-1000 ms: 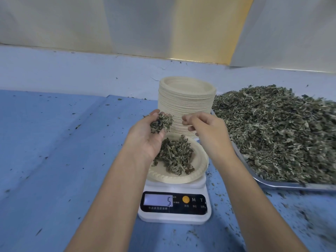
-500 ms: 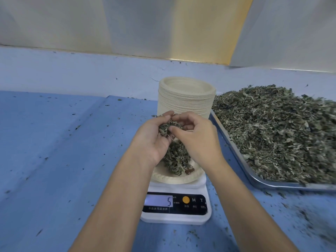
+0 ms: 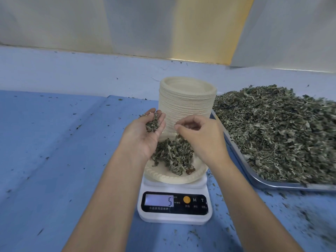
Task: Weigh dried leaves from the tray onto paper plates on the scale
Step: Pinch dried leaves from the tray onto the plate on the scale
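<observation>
Looking down from the head view, a white plastic kitchen scale (image 3: 174,216) sits near the middle of the blue tabletop (image 3: 54,160). Its rectangular lit display (image 3: 159,200) reads 5, with a round orange button (image 3: 186,199) and the letters M and T to its right.

On the scale's platform rests 1 round, cream paper plate (image 3: 172,179) with a crimped, ridged rim. A loose heap of dried leaves (image 3: 174,155), grey-green, curled and crumbly, lies in its hollow.

The left hand (image 3: 145,135) hovers over the left edge of the plate, palm up and cupped, its fingers curled round a small clump of leaves (image 3: 151,122). The right hand (image 3: 201,137) hangs over the far right part of the plate, back upward, fingers bent inward toward the thumb. Whether it pinches any leaf cannot be told.

Just beyond the scale stands a tall, straight stack of paper plates (image 3: 187,106), their thin edges forming fine horizontal lines.

To the right lies a shallow metal tray (image 3: 263,183) with a smooth, shiny, rounded rim, touching or nearly touching the stack at its far left corner. It is piled with a broad mound of shredded leaves (image 3: 281,133), dry and flaky, with pale stems mixed in.

Small leaf crumbs (image 3: 225,231) speckle the tabletop, thickest near the scale and tray. A pale wall (image 3: 127,24) with a yellowish strip rises at the far side.
</observation>
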`<act>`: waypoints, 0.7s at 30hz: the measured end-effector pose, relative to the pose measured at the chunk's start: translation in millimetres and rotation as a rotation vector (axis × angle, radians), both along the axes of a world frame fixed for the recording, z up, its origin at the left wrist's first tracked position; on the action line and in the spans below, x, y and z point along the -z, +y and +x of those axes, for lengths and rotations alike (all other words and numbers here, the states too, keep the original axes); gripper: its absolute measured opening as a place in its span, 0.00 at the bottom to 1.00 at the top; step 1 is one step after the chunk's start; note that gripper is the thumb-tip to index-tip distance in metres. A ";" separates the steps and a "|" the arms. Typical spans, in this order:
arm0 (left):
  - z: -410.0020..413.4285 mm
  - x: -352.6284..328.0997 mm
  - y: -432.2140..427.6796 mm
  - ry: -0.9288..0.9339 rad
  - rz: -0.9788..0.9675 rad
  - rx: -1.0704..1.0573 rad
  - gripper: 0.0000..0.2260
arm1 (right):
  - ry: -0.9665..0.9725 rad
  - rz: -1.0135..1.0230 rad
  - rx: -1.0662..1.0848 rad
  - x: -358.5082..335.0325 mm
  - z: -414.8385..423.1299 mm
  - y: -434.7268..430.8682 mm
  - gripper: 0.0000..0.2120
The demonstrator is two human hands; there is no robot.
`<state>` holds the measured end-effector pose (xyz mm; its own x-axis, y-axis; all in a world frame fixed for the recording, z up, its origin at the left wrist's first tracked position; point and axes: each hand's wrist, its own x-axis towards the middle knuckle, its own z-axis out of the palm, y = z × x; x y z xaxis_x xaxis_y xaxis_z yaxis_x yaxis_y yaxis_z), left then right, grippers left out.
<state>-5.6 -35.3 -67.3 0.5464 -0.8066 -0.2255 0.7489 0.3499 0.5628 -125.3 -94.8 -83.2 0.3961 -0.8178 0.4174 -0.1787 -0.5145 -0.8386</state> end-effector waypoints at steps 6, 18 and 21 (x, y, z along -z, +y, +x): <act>-1.7 0.6 1.5 -0.016 0.009 0.019 0.06 | 0.004 0.022 0.010 -0.1 -3.0 -2.0 0.03; -17.4 -0.7 -1.9 -0.130 -0.025 0.142 0.10 | -0.115 0.037 -0.168 -5.2 5.8 10.8 0.14; -23.6 -2.6 0.3 -0.151 -0.046 0.195 0.08 | -0.128 0.047 -0.144 -4.3 8.7 14.4 0.12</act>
